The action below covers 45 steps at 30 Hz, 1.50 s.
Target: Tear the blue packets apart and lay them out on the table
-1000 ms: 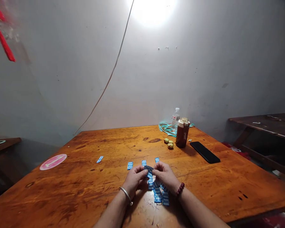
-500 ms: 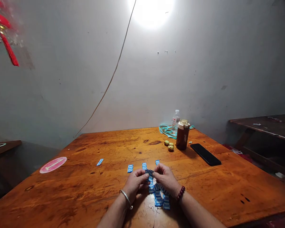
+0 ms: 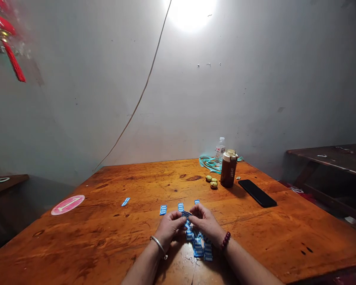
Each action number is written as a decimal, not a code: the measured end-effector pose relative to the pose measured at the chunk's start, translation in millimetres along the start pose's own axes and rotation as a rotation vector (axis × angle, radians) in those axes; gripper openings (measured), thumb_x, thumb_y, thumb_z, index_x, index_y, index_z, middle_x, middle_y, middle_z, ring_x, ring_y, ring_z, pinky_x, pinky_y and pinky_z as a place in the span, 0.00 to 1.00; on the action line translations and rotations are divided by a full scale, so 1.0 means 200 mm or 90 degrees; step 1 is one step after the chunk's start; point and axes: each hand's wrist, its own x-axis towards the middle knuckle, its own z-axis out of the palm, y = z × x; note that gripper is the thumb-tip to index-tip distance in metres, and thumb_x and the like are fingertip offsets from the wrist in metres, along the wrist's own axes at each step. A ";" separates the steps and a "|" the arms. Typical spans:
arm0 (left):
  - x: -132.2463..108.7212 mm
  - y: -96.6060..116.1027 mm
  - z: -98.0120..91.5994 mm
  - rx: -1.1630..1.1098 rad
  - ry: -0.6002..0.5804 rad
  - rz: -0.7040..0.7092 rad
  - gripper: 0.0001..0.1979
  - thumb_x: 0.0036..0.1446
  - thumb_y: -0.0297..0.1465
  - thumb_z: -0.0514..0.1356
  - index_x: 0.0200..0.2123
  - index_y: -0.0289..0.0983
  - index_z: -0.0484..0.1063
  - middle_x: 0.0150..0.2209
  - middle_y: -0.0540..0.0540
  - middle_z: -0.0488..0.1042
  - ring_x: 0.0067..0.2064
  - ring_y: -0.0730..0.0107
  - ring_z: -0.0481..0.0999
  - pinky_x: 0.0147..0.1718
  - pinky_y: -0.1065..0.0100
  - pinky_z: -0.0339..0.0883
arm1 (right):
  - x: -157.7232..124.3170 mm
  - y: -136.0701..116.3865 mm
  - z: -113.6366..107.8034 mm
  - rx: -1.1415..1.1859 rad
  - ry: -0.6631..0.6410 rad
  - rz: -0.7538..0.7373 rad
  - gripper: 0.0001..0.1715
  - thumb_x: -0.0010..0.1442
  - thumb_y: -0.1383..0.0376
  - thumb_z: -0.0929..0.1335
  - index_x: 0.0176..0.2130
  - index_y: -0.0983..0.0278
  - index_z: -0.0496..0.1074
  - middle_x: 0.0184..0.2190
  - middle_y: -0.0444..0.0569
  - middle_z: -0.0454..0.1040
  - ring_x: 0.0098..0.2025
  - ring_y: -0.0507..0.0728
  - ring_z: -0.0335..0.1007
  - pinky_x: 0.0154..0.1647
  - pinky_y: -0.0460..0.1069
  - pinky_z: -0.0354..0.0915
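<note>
A wooden table (image 3: 77,245) with a glossy orange top stands against a pale grey wall (image 3: 77,118). Two bare forearms reach in from the near edge. The left hand (image 3: 169,227), with one metal bangle (image 3: 158,245) at its wrist, and the right hand (image 3: 206,223), with one dark red bead bracelet (image 3: 226,241), meet at the fingertips, both pinching a single dark blue strip (image 3: 186,214). Under and just nearer than the hands lie overlapping blue-and-white strips (image 3: 198,248), too tangled and hidden to count exactly. Just beyond the hands, three separate strips (image 3: 180,207) of the same kind lie in a loose row, and one more strip (image 3: 125,202) lies well to their left. Further left sits one round pink sticker (image 3: 67,204).

Toward the far edge are three small yellow-green fruits (image 3: 213,184), one brown flask (image 3: 228,169) marked SPORT, one clear water bottle (image 3: 220,150) behind it, and a coil of teal cord (image 3: 209,164). One black phone (image 3: 257,193) lies to the right. A dark wooden bench (image 3: 326,160) stands beyond the table's right side.
</note>
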 end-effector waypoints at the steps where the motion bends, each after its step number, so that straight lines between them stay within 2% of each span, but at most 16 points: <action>1: 0.00 0.00 0.00 0.001 0.000 0.001 0.13 0.31 0.32 0.67 0.21 0.32 0.68 0.17 0.52 0.68 0.16 0.82 0.64 0.14 0.79 0.56 | 0.00 0.00 0.00 0.001 -0.002 -0.001 0.13 0.44 0.60 0.68 0.26 0.65 0.62 0.21 0.40 0.63 0.23 0.48 0.59 0.22 0.43 0.56; 6: 0.00 -0.01 0.00 -0.013 0.000 0.002 0.14 0.30 0.32 0.67 0.19 0.32 0.67 0.15 0.53 0.66 0.15 0.82 0.63 0.14 0.79 0.54 | 0.01 0.02 0.00 0.006 0.006 0.060 0.14 0.43 0.60 0.68 0.22 0.65 0.60 0.17 0.38 0.61 0.18 0.46 0.56 0.18 0.42 0.53; 11: 0.01 -0.01 -0.01 -0.018 0.012 -0.003 0.15 0.34 0.36 0.66 0.22 0.32 0.69 0.17 0.51 0.69 0.18 0.80 0.66 0.16 0.78 0.58 | 0.01 0.03 -0.01 0.009 0.019 0.070 0.10 0.45 0.63 0.66 0.22 0.65 0.60 0.17 0.38 0.61 0.17 0.46 0.55 0.18 0.42 0.53; 15: 0.02 -0.01 -0.02 -0.010 0.002 -0.011 0.14 0.35 0.36 0.66 0.23 0.32 0.69 0.18 0.50 0.69 0.18 0.80 0.66 0.17 0.78 0.57 | 0.00 0.02 -0.02 -0.064 0.027 -0.004 0.11 0.47 0.62 0.66 0.22 0.65 0.60 0.18 0.39 0.60 0.20 0.47 0.55 0.20 0.43 0.54; 18: 0.02 -0.02 -0.02 0.004 -0.012 -0.016 0.14 0.34 0.36 0.66 0.22 0.31 0.70 0.16 0.51 0.67 0.17 0.81 0.64 0.15 0.79 0.53 | -0.01 0.01 -0.02 -0.146 0.037 -0.071 0.11 0.49 0.62 0.65 0.22 0.66 0.61 0.19 0.40 0.60 0.22 0.48 0.55 0.22 0.43 0.53; 22: 0.01 -0.02 -0.01 0.029 -0.038 -0.007 0.14 0.35 0.37 0.65 0.22 0.31 0.71 0.15 0.52 0.66 0.15 0.82 0.62 0.14 0.78 0.49 | -0.01 0.01 -0.02 -0.190 0.035 -0.095 0.10 0.50 0.63 0.64 0.22 0.66 0.62 0.19 0.40 0.60 0.23 0.48 0.55 0.22 0.43 0.53; 25: 0.01 -0.02 -0.01 0.059 -0.043 -0.007 0.15 0.36 0.38 0.65 0.24 0.31 0.72 0.17 0.50 0.68 0.17 0.80 0.64 0.15 0.78 0.51 | -0.01 0.02 -0.02 -0.177 0.030 -0.098 0.08 0.49 0.65 0.65 0.22 0.65 0.62 0.19 0.40 0.60 0.23 0.48 0.55 0.22 0.42 0.53; 27: 0.01 -0.03 -0.01 0.074 -0.052 0.002 0.15 0.36 0.39 0.64 0.24 0.31 0.72 0.18 0.50 0.68 0.18 0.80 0.63 0.16 0.77 0.51 | -0.01 0.02 -0.02 -0.153 0.025 -0.088 0.03 0.48 0.66 0.64 0.27 0.65 0.64 0.20 0.40 0.61 0.23 0.48 0.57 0.22 0.42 0.54; 29: 0.02 -0.04 -0.01 0.077 -0.069 0.018 0.15 0.36 0.39 0.64 0.23 0.31 0.72 0.16 0.51 0.66 0.16 0.82 0.61 0.16 0.77 0.50 | -0.01 0.01 -0.02 -0.139 0.006 -0.080 0.06 0.48 0.67 0.64 0.31 0.65 0.66 0.21 0.40 0.63 0.23 0.48 0.58 0.23 0.43 0.55; 32: 0.01 -0.04 -0.01 0.047 -0.081 0.035 0.15 0.37 0.38 0.64 0.22 0.30 0.70 0.16 0.53 0.64 0.16 0.83 0.59 0.16 0.78 0.50 | -0.01 0.00 -0.02 -0.136 -0.010 -0.100 0.05 0.49 0.66 0.64 0.26 0.66 0.69 0.22 0.42 0.65 0.26 0.50 0.60 0.26 0.44 0.57; 35: -0.02 -0.01 0.01 -0.034 -0.085 0.009 0.15 0.44 0.40 0.60 0.28 0.33 0.69 0.24 0.48 0.69 0.24 0.76 0.69 0.21 0.76 0.58 | -0.01 -0.01 -0.02 -0.096 0.029 -0.108 0.08 0.49 0.63 0.65 0.23 0.65 0.68 0.23 0.43 0.65 0.27 0.50 0.61 0.28 0.44 0.58; 38: -0.05 0.01 0.02 -0.102 -0.118 -0.051 0.16 0.49 0.42 0.55 0.35 0.35 0.66 0.31 0.45 0.71 0.30 0.71 0.72 0.26 0.73 0.62 | -0.01 -0.01 -0.02 -0.029 0.023 -0.078 0.08 0.47 0.62 0.66 0.23 0.65 0.67 0.23 0.42 0.65 0.26 0.50 0.62 0.27 0.44 0.58; 41: -0.05 0.00 0.01 -0.118 -0.149 -0.072 0.15 0.49 0.41 0.55 0.34 0.34 0.66 0.28 0.46 0.70 0.26 0.75 0.71 0.24 0.74 0.62 | -0.01 -0.01 0.00 -0.006 -0.002 -0.058 0.09 0.48 0.62 0.66 0.23 0.65 0.65 0.21 0.41 0.64 0.24 0.49 0.61 0.26 0.44 0.58; 45: -0.03 -0.01 0.00 -0.096 -0.139 -0.067 0.15 0.50 0.40 0.54 0.32 0.33 0.65 0.24 0.48 0.68 0.21 0.80 0.66 0.19 0.78 0.56 | -0.03 -0.01 0.01 -0.012 -0.034 -0.080 0.05 0.51 0.64 0.64 0.29 0.64 0.65 0.22 0.40 0.64 0.24 0.49 0.61 0.26 0.44 0.58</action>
